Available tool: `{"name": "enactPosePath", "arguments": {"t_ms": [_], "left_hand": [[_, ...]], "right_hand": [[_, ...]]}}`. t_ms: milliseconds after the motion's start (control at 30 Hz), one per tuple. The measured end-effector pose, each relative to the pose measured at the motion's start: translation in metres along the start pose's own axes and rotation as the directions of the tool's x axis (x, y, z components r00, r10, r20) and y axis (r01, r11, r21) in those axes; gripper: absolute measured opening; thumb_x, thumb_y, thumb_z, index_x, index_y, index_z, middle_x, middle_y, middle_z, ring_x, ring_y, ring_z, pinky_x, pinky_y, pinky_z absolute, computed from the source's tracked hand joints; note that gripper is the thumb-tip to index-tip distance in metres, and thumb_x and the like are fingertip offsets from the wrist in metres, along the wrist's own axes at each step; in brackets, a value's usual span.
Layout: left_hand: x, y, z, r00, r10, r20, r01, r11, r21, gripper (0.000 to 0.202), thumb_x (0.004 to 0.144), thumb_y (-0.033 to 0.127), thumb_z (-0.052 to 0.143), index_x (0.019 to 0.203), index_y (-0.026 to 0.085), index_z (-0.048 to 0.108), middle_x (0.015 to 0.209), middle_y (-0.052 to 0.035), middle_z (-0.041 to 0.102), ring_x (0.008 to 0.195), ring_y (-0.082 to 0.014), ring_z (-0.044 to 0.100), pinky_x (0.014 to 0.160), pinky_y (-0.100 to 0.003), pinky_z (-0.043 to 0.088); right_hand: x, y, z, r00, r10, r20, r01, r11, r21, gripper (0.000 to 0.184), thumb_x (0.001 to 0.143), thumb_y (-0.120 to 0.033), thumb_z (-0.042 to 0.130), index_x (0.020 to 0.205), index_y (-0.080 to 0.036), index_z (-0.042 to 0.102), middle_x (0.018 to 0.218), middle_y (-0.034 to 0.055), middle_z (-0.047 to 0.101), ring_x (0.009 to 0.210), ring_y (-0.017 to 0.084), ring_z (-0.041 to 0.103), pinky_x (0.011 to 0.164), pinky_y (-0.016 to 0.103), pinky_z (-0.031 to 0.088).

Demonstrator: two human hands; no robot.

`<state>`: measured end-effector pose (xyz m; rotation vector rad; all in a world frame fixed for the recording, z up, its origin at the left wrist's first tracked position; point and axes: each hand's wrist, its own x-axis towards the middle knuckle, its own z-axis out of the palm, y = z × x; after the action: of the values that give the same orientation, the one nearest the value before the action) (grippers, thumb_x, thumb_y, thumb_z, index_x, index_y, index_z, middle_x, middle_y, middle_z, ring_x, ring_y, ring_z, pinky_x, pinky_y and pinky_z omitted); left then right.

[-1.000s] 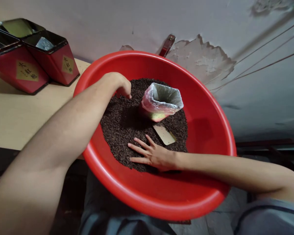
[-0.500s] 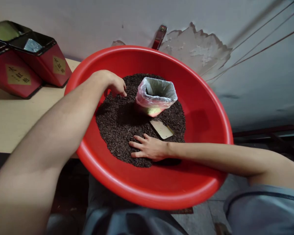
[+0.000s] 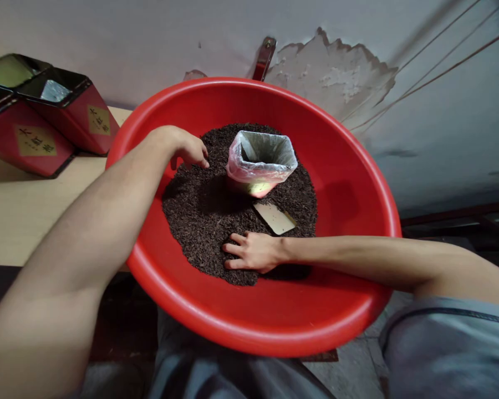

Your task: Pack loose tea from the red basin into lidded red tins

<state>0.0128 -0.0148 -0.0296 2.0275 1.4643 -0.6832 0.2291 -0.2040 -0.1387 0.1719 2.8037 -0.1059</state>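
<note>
A wide red plastic basin (image 3: 349, 233) holds a bed of dark loose tea leaves (image 3: 195, 233). My right hand (image 3: 255, 252) is palm down in the leaves at the near side, its fingers curled into them and the tips buried. Over the left part of the leaves hangs my left hand (image 3: 190, 149), fingers loosely bent and apart, with nothing visible in it. Between and beyond my hands stands a tea tin with a clear plastic liner (image 3: 261, 172) folded over its rim. A flat pale plate (image 3: 276, 219) lies on the leaves just beyond my right hand.
Several red tea tins (image 3: 37, 136) with gold labels stand on a pale wooden table (image 3: 33, 221) at the left. A wall with peeling paint (image 3: 336, 72) rises behind the basin. Cords (image 3: 436, 83) run along it at the right.
My right hand's fingers, spread flat on the leaves before, are now curled into them. My left hand has shifted slightly left in the picture. The lined tin stays in the basin.
</note>
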Motion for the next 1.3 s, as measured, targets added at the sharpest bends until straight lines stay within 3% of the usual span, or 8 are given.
{"name": "enactPosePath", "arguments": {"t_ms": [233, 400, 467, 600, 767, 900, 1100, 1300], "left_hand": [[-0.012, 0.003, 0.0, 1.0, 0.016, -0.013, -0.017, 1.0, -0.012, 0.065, 0.098, 0.038, 0.049, 0.16, 0.028, 0.033, 0.151, -0.0132, 0.054, 0.121, -0.0309, 0.063, 0.081, -0.03, 0.06], [-0.015, 0.001, -0.001, 1.0, 0.017, -0.018, -0.018, 0.998, -0.066, 0.063, 0.098, 0.037, 0.049, 0.159, 0.026, 0.036, 0.15, -0.0149, 0.054, 0.121, -0.0322, 0.063, 0.082, -0.033, 0.061], [-0.015, 0.001, -0.002, 0.999, 0.031, -0.007, -0.032, 0.996, -0.08, 0.064, 0.098, 0.035, 0.05, 0.159, 0.024, 0.036, 0.151, -0.0154, 0.054, 0.121, -0.0321, 0.063, 0.082, -0.034, 0.061], [-0.015, 0.002, -0.002, 0.999, 0.039, -0.013, -0.039, 0.998, -0.042, 0.063, 0.097, 0.034, 0.05, 0.158, 0.018, 0.039, 0.149, -0.017, 0.055, 0.12, -0.032, 0.064, 0.08, -0.031, 0.062], [-0.019, 0.004, 0.0, 0.998, 0.058, -0.019, -0.058, 0.998, -0.005, 0.062, 0.097, 0.033, 0.049, 0.157, 0.019, 0.04, 0.147, -0.0163, 0.057, 0.117, -0.0314, 0.067, 0.076, -0.029, 0.062], [-0.02, 0.002, 0.0, 0.997, 0.073, -0.039, -0.075, 0.996, -0.048, 0.062, 0.095, 0.033, 0.053, 0.155, 0.021, 0.044, 0.146, -0.0177, 0.058, 0.113, -0.0339, 0.068, 0.078, -0.034, 0.062], [-0.017, -0.003, -0.001, 0.997, 0.074, -0.028, -0.074, 0.997, -0.013, 0.063, 0.096, 0.035, 0.049, 0.157, 0.02, 0.041, 0.148, -0.0167, 0.057, 0.115, -0.0319, 0.067, 0.071, -0.028, 0.061], [-0.02, 0.0, -0.001, 0.998, 0.055, -0.028, -0.057, 0.995, -0.076, 0.065, 0.096, 0.033, 0.052, 0.158, 0.018, 0.038, 0.149, -0.0191, 0.055, 0.117, -0.0337, 0.066, 0.079, -0.033, 0.061]], "right_hand": [[0.008, 0.008, -0.023, 0.999, 0.032, 0.016, -0.033, 0.999, 0.029, 0.04, 0.09, -0.027, 0.055, 0.131, -0.028, 0.056, 0.125, 0.0133, 0.054, 0.101, 0.029, 0.051, 0.057, 0.03, 0.044], [0.001, 0.017, -0.062, 0.968, 0.176, -0.177, -0.159, 0.982, 0.102, 0.045, 0.082, -0.033, 0.067, 0.125, -0.024, 0.06, 0.129, 0.014, 0.057, 0.103, 0.028, 0.054, 0.071, 0.036, 0.05], [-0.011, 0.024, -0.084, 0.915, 0.232, -0.329, -0.188, 0.969, 0.16, 0.043, 0.077, -0.03, 0.07, 0.119, -0.022, 0.061, 0.127, 0.014, 0.058, 0.104, 0.027, 0.056, 0.08, 0.039, 0.051], [-0.042, 0.053, -0.134, 0.755, 0.314, -0.576, -0.174, 0.942, 0.286, 0.037, 0.074, -0.025, 0.069, 0.11, -0.02, 0.061, 0.117, 0.0103, 0.063, 0.105, 0.023, 0.06, 0.091, 0.038, 0.049], [-0.065, 0.098, -0.174, 0.648, 0.46, -0.607, -0.313, 0.887, 0.338, 0.038, 0.069, -0.025, 0.068, 0.105, -0.018, 0.061, 0.107, 0.0065, 0.065, 0.096, 0.02, 0.061, 0.089, 0.036, 0.049], [-0.064, 0.121, -0.178, 0.667, 0.515, -0.538, -0.389, 0.857, 0.339, 0.036, 0.069, -0.024, 0.068, 0.104, -0.017, 0.064, 0.114, 0.0089, 0.065, 0.102, 0.021, 0.061, 0.095, 0.039, 0.048], [-0.067, 0.134, -0.176, 0.725, 0.479, -0.495, -0.353, 0.876, 0.329, 0.028, 0.078, -0.037, 0.074, 0.096, -0.017, 0.07, 0.116, 0.0114, 0.067, 0.107, 0.023, 0.063, 0.099, 0.043, 0.05], [-0.069, 0.127, -0.176, 0.676, 0.522, -0.52, -0.424, 0.853, 0.305, 0.028, 0.09, -0.042, 0.068, 0.096, -0.016, 0.075, 0.105, 0.0106, 0.073, 0.095, 0.02, 0.068, 0.09, 0.035, 0.052]]}}
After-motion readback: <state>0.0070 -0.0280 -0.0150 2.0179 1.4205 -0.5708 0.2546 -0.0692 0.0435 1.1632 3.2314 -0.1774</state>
